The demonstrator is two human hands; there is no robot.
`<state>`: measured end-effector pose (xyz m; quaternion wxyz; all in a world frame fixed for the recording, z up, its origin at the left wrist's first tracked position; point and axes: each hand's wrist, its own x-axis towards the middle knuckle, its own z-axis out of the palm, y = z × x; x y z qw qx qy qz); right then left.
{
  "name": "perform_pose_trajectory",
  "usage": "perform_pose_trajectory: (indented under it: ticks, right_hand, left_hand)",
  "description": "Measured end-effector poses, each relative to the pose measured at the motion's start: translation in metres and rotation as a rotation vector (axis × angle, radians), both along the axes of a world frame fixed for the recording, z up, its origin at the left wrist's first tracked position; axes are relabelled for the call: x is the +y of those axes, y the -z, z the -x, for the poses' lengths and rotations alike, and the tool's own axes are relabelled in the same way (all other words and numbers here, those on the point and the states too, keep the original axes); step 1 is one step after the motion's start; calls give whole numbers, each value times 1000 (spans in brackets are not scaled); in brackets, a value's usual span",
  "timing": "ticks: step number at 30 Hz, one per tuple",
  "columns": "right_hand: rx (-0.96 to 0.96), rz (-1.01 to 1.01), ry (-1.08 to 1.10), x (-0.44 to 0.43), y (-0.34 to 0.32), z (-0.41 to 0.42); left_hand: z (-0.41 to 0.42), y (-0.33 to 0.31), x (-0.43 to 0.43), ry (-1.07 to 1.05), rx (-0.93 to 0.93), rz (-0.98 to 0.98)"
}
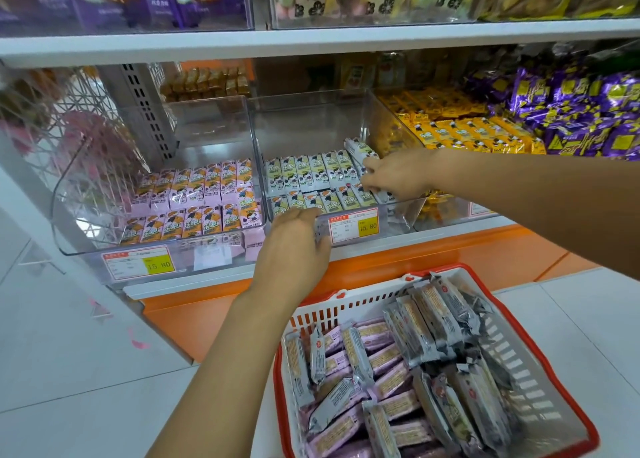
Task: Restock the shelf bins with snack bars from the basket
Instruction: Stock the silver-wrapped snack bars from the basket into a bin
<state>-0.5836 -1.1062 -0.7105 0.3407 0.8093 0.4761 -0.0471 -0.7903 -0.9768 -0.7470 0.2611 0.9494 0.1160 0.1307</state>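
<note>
Your right hand (394, 177): pinching white bars (358, 150) in middle bin (304, 118). Your left hand (294, 239): at bin front, grip unclear.

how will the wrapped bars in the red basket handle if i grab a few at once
The bars probably keep their shape: each looks like a flat slab, though the crimped wrapper ends look floppy. Their glossy film likely makes them slide, since they lie loosely heaped in the basket. Probably light: the right hand holds a white bar in its fingers.
</note>
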Motion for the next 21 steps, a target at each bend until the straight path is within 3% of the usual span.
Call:
perform_pose_trajectory:
  ticks: [4, 8, 14, 17, 21]
  right_hand:
    - [-22, -47, 13, 2, 7, -1]
    - [167, -92, 149, 7, 0, -6]
    - [261, -151, 224, 6, -3, -8]
    - [292, -297, 244, 1, -12, 2]
    - [211, -694, 161, -23, -29, 41]
  left_hand:
    - [-1, 0, -1, 0, -10, -4]
    - [-1, 0, 0, -4, -12, -1]
    - [-1, -2, -1, 11, -4, -10]
    - [3, -3, -3, 14, -39, 6]
    - [13, -1, -9, 42, -208, 38]
